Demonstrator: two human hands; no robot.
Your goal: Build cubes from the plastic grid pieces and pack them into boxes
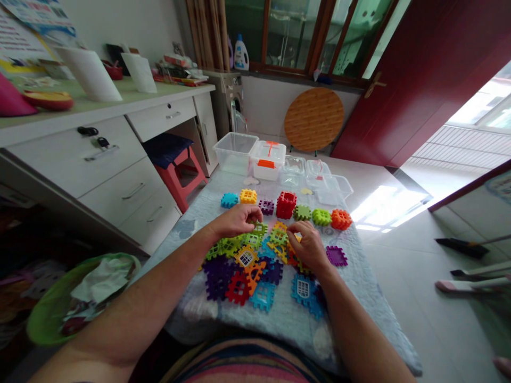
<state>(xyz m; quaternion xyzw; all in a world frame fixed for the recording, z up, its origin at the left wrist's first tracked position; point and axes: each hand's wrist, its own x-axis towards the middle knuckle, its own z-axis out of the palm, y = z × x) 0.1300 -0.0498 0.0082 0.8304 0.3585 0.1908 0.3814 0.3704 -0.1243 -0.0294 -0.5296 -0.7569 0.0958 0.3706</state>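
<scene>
near edge of the cloth-covered desk (371, 324): one light-blue panel (262, 296), one red panel (238, 288); off to the right, a blue panel with a white window (303, 287). behind these, a heap of overlapping panels; full count not possible.

key relation: green panel (260, 229) lies at the heap's far side, directly under the fingertips of the left hand (239, 219), which is nearer to it than the right hand (308, 246). its outline is partly covered; long axis cannot be told. left fingers are curled together over it; grip or mere touch, cannot tell. right fingers bend inward beside a yellow-green panel (279, 235); grasp likewise unclear. one purple panel (336, 256) sits apart, right of the right hand.

farther: seven block groups in a row, one red (286, 205). beyond: one lidded box (267, 167), one larger clear bin (235, 157).
</scene>
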